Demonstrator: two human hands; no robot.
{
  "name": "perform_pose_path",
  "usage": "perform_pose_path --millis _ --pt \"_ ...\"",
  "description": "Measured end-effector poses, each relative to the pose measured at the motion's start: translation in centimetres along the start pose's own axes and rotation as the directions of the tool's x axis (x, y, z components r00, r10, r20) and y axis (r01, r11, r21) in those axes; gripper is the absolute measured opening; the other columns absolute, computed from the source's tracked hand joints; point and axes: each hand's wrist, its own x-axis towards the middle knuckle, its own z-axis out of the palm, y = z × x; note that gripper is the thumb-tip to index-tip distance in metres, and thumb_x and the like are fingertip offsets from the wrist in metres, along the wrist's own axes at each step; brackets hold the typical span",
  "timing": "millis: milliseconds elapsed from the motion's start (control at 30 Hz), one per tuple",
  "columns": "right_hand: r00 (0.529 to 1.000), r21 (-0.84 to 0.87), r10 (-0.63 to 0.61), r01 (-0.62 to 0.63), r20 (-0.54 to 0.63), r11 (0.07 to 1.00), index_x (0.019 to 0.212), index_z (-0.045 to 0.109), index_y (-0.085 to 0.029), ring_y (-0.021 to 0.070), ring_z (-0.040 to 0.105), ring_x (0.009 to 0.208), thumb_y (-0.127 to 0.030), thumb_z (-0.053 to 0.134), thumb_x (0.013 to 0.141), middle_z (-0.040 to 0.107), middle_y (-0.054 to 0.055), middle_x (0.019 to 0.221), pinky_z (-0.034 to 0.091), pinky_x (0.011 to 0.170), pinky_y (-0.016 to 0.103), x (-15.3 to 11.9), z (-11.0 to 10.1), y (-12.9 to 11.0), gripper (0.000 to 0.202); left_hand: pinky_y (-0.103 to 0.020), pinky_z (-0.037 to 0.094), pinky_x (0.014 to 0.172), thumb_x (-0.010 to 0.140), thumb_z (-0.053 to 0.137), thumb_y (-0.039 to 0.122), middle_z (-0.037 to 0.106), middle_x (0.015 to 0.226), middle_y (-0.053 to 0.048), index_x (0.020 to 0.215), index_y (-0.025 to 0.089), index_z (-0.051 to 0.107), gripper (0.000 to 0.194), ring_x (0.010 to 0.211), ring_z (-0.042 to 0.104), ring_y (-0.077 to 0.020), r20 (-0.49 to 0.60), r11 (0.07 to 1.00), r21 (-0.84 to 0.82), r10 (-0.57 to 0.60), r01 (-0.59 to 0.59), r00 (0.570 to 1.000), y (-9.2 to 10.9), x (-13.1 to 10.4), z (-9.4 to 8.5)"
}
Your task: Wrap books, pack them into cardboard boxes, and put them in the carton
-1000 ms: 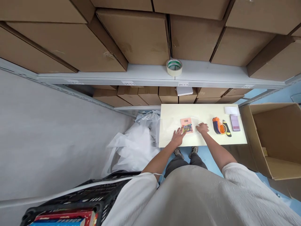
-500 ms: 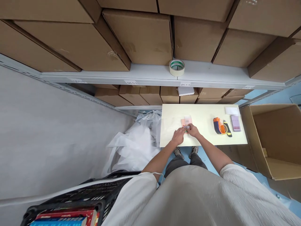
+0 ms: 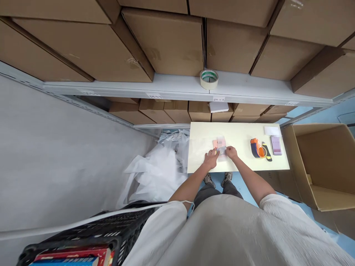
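Note:
A small pink-and-orange item, flat like a card or thin booklet, lies on the pale yellow tabletop. Over its lower part is a greyish, see-through piece of plastic film. My left hand rests at the item's lower left, fingers stretched out and touching it. At the film's right edge my right hand is closed in a pinch. What lies between its fingertips is small, but it appears to be that film.
An orange tape dispenser, a yellow-and-black cutter and a purple pack lie on the table's right. An open carton stands beside it. White plastic sheeting is heaped left. A tape roll sits on the shelf.
My right hand has moved a little to the right, off the item's middle to its edge. The see-through film now shows between the hands. My left hand has hardly moved.

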Motion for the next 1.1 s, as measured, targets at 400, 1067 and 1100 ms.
perform_pose_path --millis 400,1067,1100 --pt "0.999 0.158 0.036 -0.032 -0.028 0.987 0.084 0.059 -0.024 0.0162 0.066 0.072 -0.021 0.073 0.074 0.069 -0.001 0.080 0.049 0.063 0.024 -0.8 -1.8 -1.0 0.017 -0.048 0.046 0.119 0.103 0.053 0.036 0.056 0.160 -0.009 0.152 0.034 0.065 0.050 0.144 0.054 -0.0334 -0.059 0.959 -0.277 -0.085 0.066 0.995 1.7 2.5 -1.5" --pt "0.999 0.142 -0.032 0.035 -0.022 0.989 0.105 0.071 -0.024 0.0210 0.073 0.104 -0.025 0.061 0.083 0.076 0.005 0.110 0.059 0.092 0.032 -1.8 -0.2 -0.3 0.024 -0.033 0.057 0.088 0.092 0.062 0.023 0.081 0.104 -0.008 0.124 0.019 0.070 0.032 0.102 0.075 -0.0255 -0.015 0.603 -0.755 -0.407 0.257 0.913 0.0 3.5 0.5" --pt "0.999 0.110 -0.018 0.022 -0.029 0.994 0.110 0.071 -0.024 0.0213 0.073 0.104 -0.025 0.061 0.082 0.076 0.004 0.111 0.060 0.092 0.032 -1.6 -0.2 0.0 0.030 -0.032 0.057 0.086 0.091 0.061 0.021 0.081 0.101 -0.007 0.120 0.019 0.071 0.031 0.101 0.076 -0.0249 -0.013 0.597 -0.760 -0.408 0.257 0.913 0.1 3.8 0.5"
